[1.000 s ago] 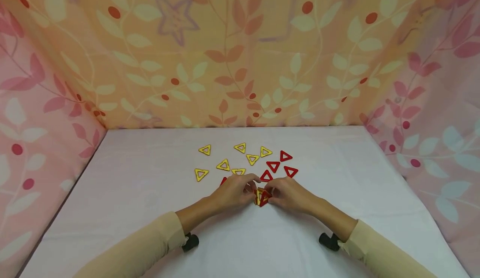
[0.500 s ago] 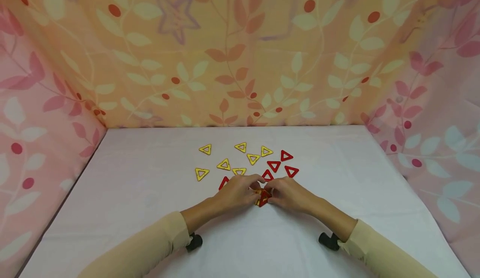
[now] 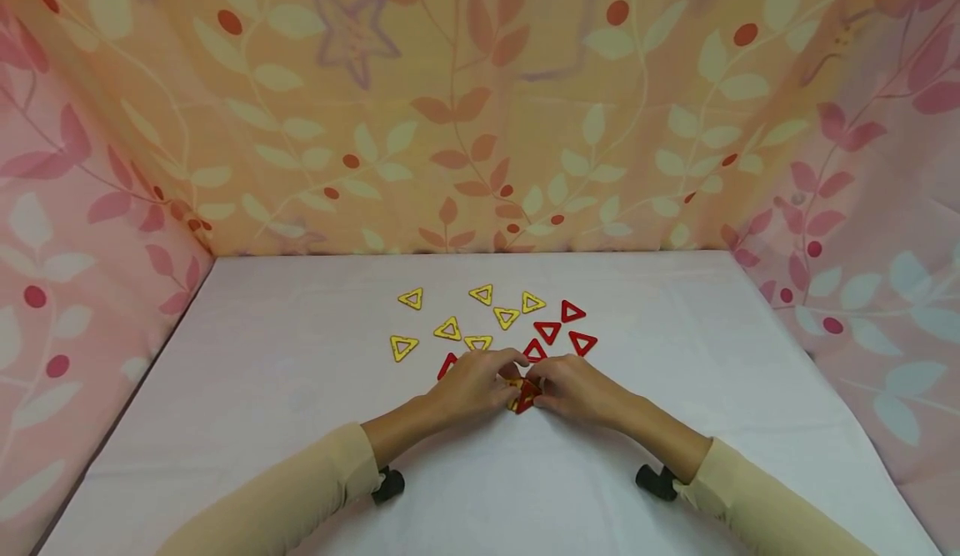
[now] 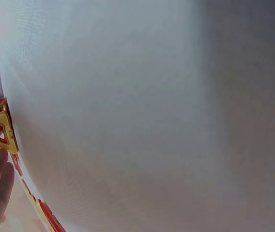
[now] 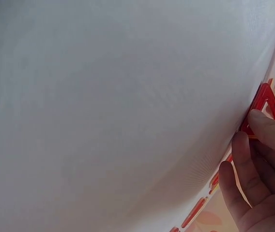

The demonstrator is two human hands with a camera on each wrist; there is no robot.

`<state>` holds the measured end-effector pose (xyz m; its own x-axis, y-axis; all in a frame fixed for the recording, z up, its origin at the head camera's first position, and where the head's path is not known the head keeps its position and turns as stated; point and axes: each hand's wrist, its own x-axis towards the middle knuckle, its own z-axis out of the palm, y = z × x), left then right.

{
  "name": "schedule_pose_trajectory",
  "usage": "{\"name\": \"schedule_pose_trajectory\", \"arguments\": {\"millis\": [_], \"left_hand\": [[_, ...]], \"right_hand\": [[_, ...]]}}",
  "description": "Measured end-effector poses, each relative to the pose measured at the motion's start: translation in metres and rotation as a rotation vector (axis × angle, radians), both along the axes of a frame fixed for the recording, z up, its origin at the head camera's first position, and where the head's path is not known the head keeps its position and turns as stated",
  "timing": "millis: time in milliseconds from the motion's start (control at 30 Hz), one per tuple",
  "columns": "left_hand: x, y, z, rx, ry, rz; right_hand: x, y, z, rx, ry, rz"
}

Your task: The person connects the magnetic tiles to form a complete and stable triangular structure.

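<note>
In the head view, a small upright cluster of red and yellow triangular magnetic tiles [image 3: 527, 398] stands on the white cloth between both hands. My left hand [image 3: 474, 383] holds it from the left. A yellow triangle tile [image 4: 7, 129] shows between that hand's thumb and fingers in the left wrist view, with red edges behind it. From the right, my right hand [image 3: 581, 388] pinches a red triangle tile [image 5: 273, 103] of the cluster, thumb on its face in the right wrist view. Fingers cover much of the cluster, so how its tiles join cannot be seen fully.
Several loose yellow triangle tiles [image 3: 447, 329] lie flat beyond the hands. Several red ones [image 3: 547, 333] lie behind the right hand, and another red tile [image 3: 447, 365] is partly covered by the left hand. Patterned curtains [image 3: 480, 122] enclose the white table [image 3: 300, 356].
Over the last second my left hand has shifted slightly right against the cluster, covering more of its yellow side and uncovering more of the red tile behind it. My right hand hardly moves.
</note>
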<state>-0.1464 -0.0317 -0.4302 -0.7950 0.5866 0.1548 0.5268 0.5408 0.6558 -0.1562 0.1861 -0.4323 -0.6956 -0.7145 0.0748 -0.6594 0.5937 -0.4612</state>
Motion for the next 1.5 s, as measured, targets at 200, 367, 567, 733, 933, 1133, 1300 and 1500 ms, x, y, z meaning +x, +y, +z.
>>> {"name": "schedule_pose_trajectory", "arguments": {"millis": [200,367,567,733,933,1133,1300,1500], "left_hand": [[0.001,-0.002,0.000,0.003,-0.024,0.004],[0.003,-0.006,-0.001,0.015,-0.058,0.013],[0.007,-0.015,-0.002,0.000,-0.097,0.023],[0.010,-0.023,-0.005,0.013,-0.128,-0.017],[0.015,-0.030,-0.005,0.038,-0.152,-0.069],[0.023,-0.035,-0.003,0.017,-0.198,-0.084],[0.026,-0.038,-0.004,0.027,-0.213,-0.089],[0.028,-0.040,-0.005,0.034,-0.225,-0.110]], "right_hand": [[0.001,-0.002,0.000,0.001,0.000,0.006],[0.004,-0.004,-0.001,0.009,-0.003,0.014],[0.008,-0.007,0.002,0.022,-0.012,0.023],[0.012,-0.010,0.004,0.021,-0.033,0.053],[0.019,-0.013,0.005,0.017,-0.050,0.086],[0.024,-0.015,0.007,0.034,-0.095,0.107],[0.028,-0.016,0.007,0.023,-0.126,0.116],[0.030,-0.017,0.007,0.019,-0.137,0.135]]}}
